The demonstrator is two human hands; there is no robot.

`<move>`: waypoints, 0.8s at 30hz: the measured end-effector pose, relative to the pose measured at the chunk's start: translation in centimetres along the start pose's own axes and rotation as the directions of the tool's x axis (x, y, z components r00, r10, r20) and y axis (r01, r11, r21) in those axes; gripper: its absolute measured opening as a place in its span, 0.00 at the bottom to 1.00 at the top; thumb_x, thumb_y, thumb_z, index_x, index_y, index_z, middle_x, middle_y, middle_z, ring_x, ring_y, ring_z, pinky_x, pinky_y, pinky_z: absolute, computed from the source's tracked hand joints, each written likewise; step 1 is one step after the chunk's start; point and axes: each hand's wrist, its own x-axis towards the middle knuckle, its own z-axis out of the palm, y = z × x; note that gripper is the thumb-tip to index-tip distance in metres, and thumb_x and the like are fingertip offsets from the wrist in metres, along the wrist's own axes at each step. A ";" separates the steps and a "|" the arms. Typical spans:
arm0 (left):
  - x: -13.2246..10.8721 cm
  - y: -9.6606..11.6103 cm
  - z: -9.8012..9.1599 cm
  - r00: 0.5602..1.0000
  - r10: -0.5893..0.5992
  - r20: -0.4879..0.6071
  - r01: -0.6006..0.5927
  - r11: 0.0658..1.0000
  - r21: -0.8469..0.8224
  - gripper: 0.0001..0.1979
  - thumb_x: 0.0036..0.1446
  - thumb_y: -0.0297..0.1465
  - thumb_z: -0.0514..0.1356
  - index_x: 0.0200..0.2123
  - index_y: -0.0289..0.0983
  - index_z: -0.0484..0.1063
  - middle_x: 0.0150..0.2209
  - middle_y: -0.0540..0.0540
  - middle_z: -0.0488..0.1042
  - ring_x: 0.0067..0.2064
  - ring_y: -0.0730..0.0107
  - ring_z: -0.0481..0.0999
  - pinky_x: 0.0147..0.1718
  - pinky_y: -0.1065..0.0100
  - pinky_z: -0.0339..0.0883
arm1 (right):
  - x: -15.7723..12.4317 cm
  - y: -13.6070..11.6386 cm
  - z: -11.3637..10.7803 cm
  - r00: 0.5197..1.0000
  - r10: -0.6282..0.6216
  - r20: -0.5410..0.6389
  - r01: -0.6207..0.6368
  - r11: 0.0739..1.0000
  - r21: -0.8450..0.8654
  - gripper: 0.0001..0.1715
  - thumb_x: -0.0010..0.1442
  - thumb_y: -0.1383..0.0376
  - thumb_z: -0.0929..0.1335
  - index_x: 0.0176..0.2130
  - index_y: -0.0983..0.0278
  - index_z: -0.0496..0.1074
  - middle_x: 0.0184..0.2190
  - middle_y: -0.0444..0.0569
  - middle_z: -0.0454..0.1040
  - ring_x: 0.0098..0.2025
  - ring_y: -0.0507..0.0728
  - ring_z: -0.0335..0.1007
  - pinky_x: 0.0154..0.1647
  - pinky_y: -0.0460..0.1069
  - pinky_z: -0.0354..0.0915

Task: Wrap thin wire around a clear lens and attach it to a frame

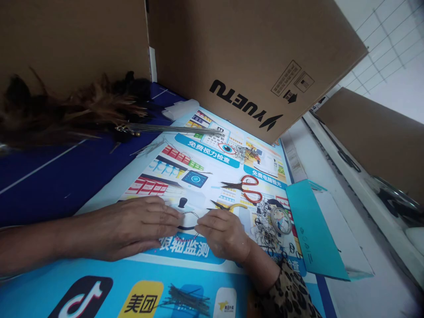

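Observation:
My left hand (142, 227) and my right hand (225, 234) face each other low over the printed sheet, fingers pinched together. A thin bent wire (190, 213) arches between the fingertips, one end at each hand; what hangs from it is too small to tell. Just below it, a row of tiny reddish dots, perhaps beads, runs between the hands. Pliers with yellow handles (236, 206) lie right behind my right hand, partly hidden by it. Farther back rest red-handled scissors (253, 181), blades pointing left.
Brown feathers (99, 106) and a bundle of long thin wires (185, 130) lie at the back left. To the right are a tangle of small wire pieces (266, 234), a round disc (281, 220) and a turquoise box (316, 234). Short dark wires (188, 301) lie in front. A large cardboard box (238, 53) stands behind.

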 end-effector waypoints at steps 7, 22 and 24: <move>0.4 0.1 -0.1 0.999 0.051 -0.014 -0.051 0.999 0.020 0.22 0.68 0.29 0.62 0.64 0.43 0.72 0.63 0.46 0.79 0.65 0.62 0.76 0.68 0.66 0.62 | 0.5 -0.1 -0.1 1.000 -0.012 -0.001 0.012 0.998 -0.061 0.13 0.71 0.71 0.66 0.51 0.64 0.77 0.47 0.52 0.84 0.48 0.57 0.78 0.53 0.53 0.76; 1.0 0.4 -0.4 1.000 -0.017 -0.014 0.015 0.996 -0.084 0.23 0.67 0.28 0.63 0.64 0.48 0.73 0.59 0.48 0.82 0.61 0.62 0.80 0.64 0.67 0.65 | 0.9 -0.8 -0.5 0.990 0.109 0.088 -0.091 0.978 -0.190 0.12 0.75 0.70 0.65 0.53 0.63 0.76 0.48 0.53 0.82 0.46 0.59 0.73 0.46 0.55 0.72; 1.1 0.4 -0.4 1.000 -0.019 -0.002 0.019 0.996 -0.083 0.23 0.66 0.28 0.63 0.63 0.47 0.73 0.59 0.47 0.82 0.61 0.62 0.80 0.64 0.67 0.65 | 1.0 -1.0 -0.5 0.988 0.125 0.089 -0.105 0.974 -0.203 0.13 0.75 0.70 0.64 0.54 0.63 0.75 0.48 0.53 0.82 0.45 0.60 0.72 0.44 0.55 0.71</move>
